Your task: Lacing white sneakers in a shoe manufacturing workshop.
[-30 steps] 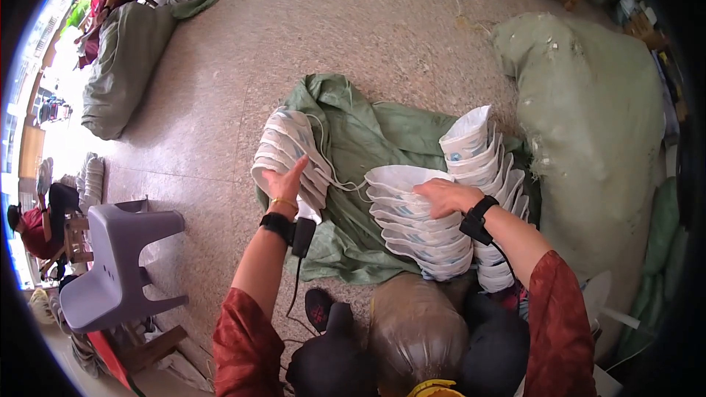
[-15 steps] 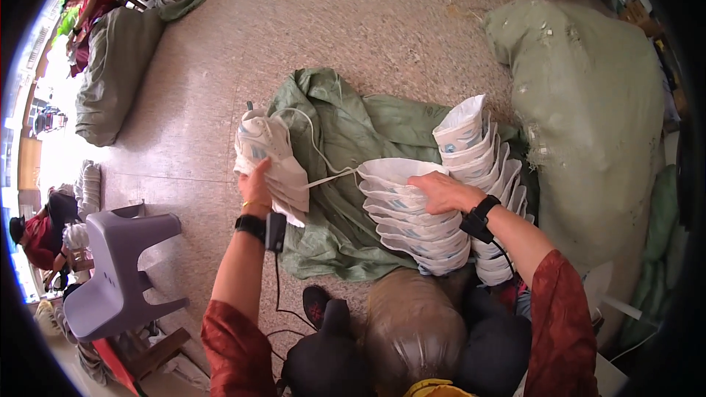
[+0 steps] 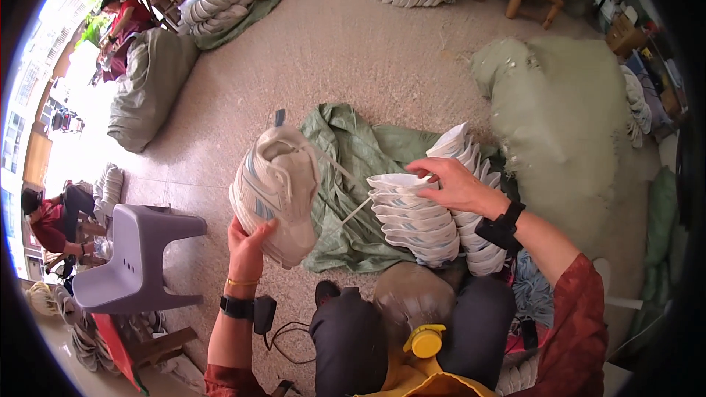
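My left hand (image 3: 250,244) holds up a white shoe upper (image 3: 283,184) with pale blue trim and a dark heel tab, gripping its lower edge between thumb and fingers. From this upper a white lace (image 3: 356,211) trails toward a nested stack of similar white uppers (image 3: 415,229). At the top of that stack is my right hand (image 3: 460,190), its thumb and fingers apart beside the uppermost piece; whether they touch it is unclear. A second stack of uppers (image 3: 482,242) stands close behind, to the right. Both stacks stand by a crumpled green sack (image 3: 334,176).
Between my knees sits a large brownish clear bottle (image 3: 412,295) with a yellow cap (image 3: 426,340). A full green sack (image 3: 566,147) bulks at the right. A grey-purple plastic chair (image 3: 151,250) stands at the left. Two people (image 3: 55,228) (image 3: 131,26) sit along the left side.
My left hand has brought the shoe upper closer and turned it. My right hand has moved up to the stack's top edge, fingers spreading. The view has tilted up, showing more floor ahead.
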`<action>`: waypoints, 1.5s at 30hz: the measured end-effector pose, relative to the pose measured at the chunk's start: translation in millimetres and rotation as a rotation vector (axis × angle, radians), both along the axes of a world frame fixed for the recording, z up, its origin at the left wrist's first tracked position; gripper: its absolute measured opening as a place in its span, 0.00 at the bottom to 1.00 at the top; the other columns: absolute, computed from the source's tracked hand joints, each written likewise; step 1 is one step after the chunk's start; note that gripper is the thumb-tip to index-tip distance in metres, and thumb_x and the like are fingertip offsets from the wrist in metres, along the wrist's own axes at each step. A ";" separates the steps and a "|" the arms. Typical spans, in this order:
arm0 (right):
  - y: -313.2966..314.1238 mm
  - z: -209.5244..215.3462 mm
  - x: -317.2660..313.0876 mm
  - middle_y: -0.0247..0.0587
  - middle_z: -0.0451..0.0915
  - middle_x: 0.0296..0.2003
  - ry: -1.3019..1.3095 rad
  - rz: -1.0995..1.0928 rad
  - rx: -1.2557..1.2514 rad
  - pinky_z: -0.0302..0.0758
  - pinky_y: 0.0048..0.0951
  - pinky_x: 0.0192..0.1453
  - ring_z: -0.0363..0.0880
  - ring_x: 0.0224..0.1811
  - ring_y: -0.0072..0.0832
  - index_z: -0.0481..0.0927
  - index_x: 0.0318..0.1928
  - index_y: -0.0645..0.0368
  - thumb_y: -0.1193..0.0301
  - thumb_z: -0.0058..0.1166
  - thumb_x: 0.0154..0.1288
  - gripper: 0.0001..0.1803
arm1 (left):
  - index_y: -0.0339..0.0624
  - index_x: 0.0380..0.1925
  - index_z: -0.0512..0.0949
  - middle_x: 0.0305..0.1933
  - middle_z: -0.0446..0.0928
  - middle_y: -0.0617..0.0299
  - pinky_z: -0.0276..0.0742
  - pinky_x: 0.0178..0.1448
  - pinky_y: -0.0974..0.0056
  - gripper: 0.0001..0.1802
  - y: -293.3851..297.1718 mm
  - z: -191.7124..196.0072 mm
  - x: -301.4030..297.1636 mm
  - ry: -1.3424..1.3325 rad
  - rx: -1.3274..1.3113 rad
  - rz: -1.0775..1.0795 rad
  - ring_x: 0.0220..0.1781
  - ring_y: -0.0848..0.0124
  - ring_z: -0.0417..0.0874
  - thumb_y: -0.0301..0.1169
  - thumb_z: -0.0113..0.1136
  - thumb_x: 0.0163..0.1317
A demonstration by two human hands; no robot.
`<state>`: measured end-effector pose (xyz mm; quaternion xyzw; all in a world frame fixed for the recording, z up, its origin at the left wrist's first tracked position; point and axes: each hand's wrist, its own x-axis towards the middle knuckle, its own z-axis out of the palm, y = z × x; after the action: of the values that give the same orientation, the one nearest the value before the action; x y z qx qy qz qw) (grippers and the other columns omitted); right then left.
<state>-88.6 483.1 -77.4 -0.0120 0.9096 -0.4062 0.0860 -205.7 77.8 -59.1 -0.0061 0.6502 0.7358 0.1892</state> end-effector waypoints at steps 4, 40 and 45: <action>-54.9 68.1 -1.9 0.53 0.82 0.58 0.132 -0.078 -0.346 0.85 0.35 0.54 0.87 0.48 0.35 0.76 0.66 0.62 0.73 0.69 0.62 0.31 | 0.32 0.61 0.77 0.56 0.85 0.55 0.83 0.63 0.61 0.29 -7.7 57.8 37.6 0.109 0.019 -0.145 0.55 0.67 0.87 0.21 0.73 0.58; -190.3 245.7 20.2 0.38 0.85 0.28 0.273 0.047 -0.585 0.84 0.23 0.35 0.86 0.28 0.22 0.84 0.46 0.66 0.60 0.41 0.87 0.24 | 0.33 0.60 0.76 0.55 0.84 0.57 0.82 0.59 0.61 0.28 -222.7 -26.3 208.8 -0.046 -0.024 0.355 0.52 0.67 0.86 0.20 0.72 0.58; -210.2 288.8 14.6 0.39 0.86 0.31 0.399 0.136 -0.629 0.86 0.24 0.39 0.89 0.32 0.24 0.84 0.47 0.66 0.58 0.40 0.87 0.25 | 0.32 0.60 0.76 0.56 0.84 0.57 0.83 0.59 0.61 0.28 -216.7 -35.5 209.6 -0.072 -0.037 0.345 0.52 0.66 0.86 0.19 0.71 0.58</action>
<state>-74.0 272.8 211.4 -0.1772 0.7364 -0.6487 -0.0737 4.0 -139.0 -94.6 -0.1475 0.6458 0.7446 0.0830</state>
